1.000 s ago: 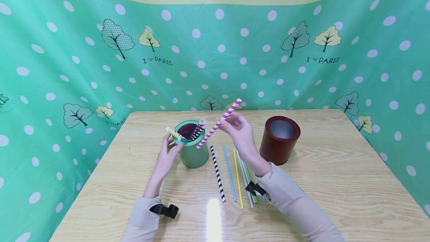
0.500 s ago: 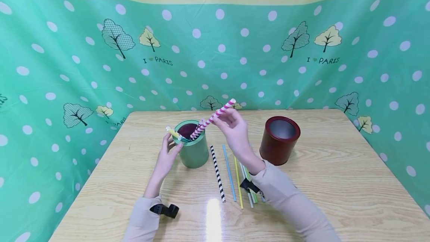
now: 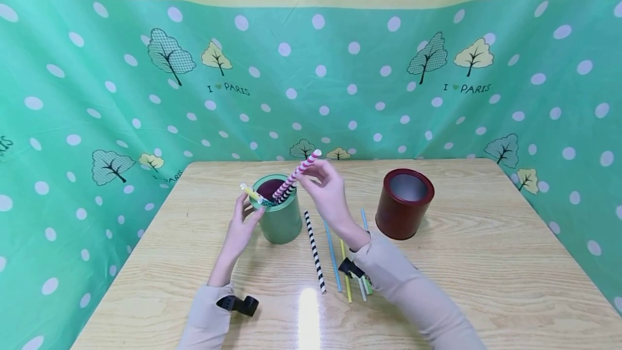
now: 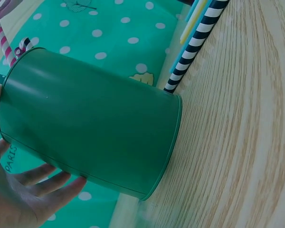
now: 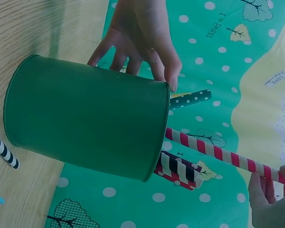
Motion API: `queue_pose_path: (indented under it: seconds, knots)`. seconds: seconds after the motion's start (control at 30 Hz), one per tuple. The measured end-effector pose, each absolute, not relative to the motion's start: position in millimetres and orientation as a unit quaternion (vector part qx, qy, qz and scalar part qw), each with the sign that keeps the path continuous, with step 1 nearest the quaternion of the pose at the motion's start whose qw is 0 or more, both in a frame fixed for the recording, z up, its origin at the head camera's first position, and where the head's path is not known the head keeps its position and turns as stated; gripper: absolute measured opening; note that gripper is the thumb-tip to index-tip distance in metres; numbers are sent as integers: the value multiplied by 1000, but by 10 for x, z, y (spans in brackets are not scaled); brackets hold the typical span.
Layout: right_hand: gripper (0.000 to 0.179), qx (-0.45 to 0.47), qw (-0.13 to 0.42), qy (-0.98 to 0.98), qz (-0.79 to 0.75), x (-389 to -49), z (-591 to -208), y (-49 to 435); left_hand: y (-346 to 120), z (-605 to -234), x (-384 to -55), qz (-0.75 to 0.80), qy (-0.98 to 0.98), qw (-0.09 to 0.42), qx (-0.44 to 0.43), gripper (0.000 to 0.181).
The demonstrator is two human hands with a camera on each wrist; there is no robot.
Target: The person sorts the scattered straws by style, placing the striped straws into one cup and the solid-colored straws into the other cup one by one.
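Observation:
A pink-and-white striped straw slants down into the green can, its lower end inside. My right hand pinches it near the upper end. Around the left side of the can curls my left hand, with the thumb at the rim. Other straws stick out of the can: a yellow one, a dark green one with white dots and a black-and-white striped one. How deep the pink straw reaches is hidden by the can wall.
A dark red can stands at the right of the wooden table. Between the cans lie a black-and-white striped straw, a blue straw, a yellow straw and several others partly under my right forearm. A green curtain hangs behind.
My right hand has moved left, bringing the pink-and-white straw from beside the green can to inside its opening. The left hand and the can have stayed put.

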State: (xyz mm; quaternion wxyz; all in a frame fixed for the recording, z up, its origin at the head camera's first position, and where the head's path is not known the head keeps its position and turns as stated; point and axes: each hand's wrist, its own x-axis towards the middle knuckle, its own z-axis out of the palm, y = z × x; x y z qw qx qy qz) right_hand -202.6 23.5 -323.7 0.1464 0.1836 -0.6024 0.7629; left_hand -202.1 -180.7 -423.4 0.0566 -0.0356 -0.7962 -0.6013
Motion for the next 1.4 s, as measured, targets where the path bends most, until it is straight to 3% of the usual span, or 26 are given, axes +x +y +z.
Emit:
queue_pose_path:
  seconds: [0.23, 0.47, 0.77, 1.4]
  knots:
    - [25, 193, 136, -615, 752, -2091, -3245, 146, -1730, -4022, -1903, -596, -801, 49, -34, 62]
    - [27, 194, 123, -639, 734, -2121, -3268, 152, -1809, -4250, -2024, -597, -799, 60, -39, 64]
    - [27, 164, 116, -655, 729, -2114, -3355, 261, -1807, -4265, -2027, -591, -802, 74, -43, 61]
    - [25, 115, 16, -738, 665, -2149, -3636, 424, -1808, -4201, -2013, -605, -794, 51, -26, 61]
